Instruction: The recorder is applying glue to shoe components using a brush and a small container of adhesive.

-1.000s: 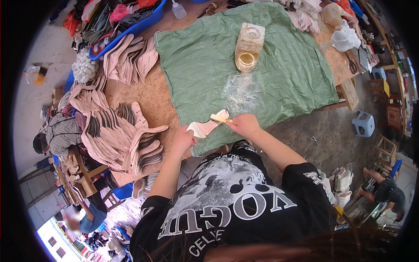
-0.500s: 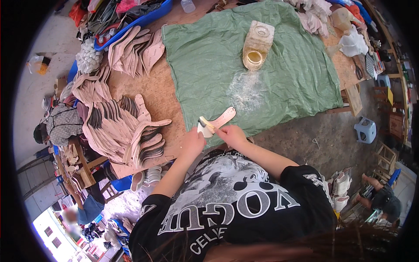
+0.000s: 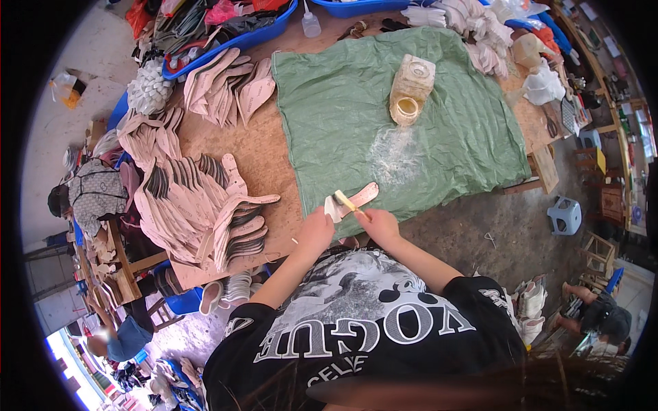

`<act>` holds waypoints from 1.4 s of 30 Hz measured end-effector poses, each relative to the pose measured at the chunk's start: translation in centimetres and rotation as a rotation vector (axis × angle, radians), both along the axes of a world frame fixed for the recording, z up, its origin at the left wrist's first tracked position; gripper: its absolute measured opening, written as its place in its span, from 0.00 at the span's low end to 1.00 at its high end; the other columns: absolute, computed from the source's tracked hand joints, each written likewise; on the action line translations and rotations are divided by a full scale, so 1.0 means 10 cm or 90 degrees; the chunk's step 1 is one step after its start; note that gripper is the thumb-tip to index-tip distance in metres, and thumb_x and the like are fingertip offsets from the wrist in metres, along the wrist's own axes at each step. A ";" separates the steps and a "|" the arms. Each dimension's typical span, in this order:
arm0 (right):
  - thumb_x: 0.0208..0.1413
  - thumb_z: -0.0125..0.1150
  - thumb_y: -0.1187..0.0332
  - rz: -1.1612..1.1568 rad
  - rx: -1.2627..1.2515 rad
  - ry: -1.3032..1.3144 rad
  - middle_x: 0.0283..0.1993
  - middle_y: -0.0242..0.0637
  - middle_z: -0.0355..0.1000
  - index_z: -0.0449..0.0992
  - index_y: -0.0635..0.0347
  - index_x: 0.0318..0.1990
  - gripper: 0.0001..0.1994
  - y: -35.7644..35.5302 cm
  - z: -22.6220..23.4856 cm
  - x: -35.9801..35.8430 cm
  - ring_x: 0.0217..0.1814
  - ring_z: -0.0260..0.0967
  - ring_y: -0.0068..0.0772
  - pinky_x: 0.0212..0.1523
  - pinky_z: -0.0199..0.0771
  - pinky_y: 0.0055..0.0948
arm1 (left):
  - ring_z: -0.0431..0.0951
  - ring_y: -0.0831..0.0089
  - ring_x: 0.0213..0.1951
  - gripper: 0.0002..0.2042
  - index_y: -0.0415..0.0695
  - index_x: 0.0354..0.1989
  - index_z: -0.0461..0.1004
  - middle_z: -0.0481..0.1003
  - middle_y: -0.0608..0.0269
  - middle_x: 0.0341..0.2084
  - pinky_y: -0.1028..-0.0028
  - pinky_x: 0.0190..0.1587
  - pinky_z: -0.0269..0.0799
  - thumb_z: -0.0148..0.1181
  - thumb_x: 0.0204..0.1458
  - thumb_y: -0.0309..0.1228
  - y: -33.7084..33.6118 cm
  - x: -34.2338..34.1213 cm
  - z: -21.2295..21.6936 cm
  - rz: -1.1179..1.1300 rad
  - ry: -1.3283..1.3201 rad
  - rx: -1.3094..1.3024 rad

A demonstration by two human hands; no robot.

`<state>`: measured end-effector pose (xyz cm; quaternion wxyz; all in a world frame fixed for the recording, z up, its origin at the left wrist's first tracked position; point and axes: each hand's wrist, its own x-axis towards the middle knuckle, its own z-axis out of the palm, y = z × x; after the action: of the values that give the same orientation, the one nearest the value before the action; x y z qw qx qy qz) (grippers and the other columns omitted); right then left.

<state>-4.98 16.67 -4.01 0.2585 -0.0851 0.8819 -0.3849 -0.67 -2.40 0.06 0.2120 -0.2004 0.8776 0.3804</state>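
Note:
My left hand [image 3: 317, 231] is closed on the near end of a pink insole [image 3: 367, 196], held just over the near edge of a green sheet [image 3: 322, 116]. In my right hand [image 3: 381, 226] is a small brush [image 3: 347, 203] with a pale wooden handle, gripped near the handle's end. The brush head lies against the insole, near a whitish patch at its left end. Farther off on the sheet stands a cloudy, stained plastic container [image 3: 413, 85] with a round open mouth turned toward me. A whitish dried smear marks the sheet below it.
Fanned stacks of pink insoles [image 3: 181, 212] cover the left of the brown table [image 3: 284, 216]. Blue trays [image 3: 226, 51] hold coloured material at the back. A squeeze bottle [image 3: 310, 26] stands beside them. Scissors [image 3: 552, 125] lie at the right. A blue stool [image 3: 565, 216] stands on the floor.
The whole view has shifted, so the table sits lower and farther right. The brush has moved a little rightward along the insole. Both hands keep their holds.

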 end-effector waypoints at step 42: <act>0.58 0.57 0.59 -0.132 -0.229 0.104 0.17 0.27 0.60 0.75 0.65 0.24 0.17 0.05 0.82 -0.59 0.21 0.54 0.17 0.23 0.53 0.25 | 0.57 0.48 0.60 0.22 0.49 0.55 0.69 0.61 0.50 0.59 0.47 0.58 0.47 0.54 0.48 0.28 -1.75 1.50 0.47 0.264 0.238 -0.551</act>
<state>-10.87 17.15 4.18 0.1261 -0.0698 0.8213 -0.5520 14.34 -19.89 4.78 -0.1304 -0.3681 0.9195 0.0457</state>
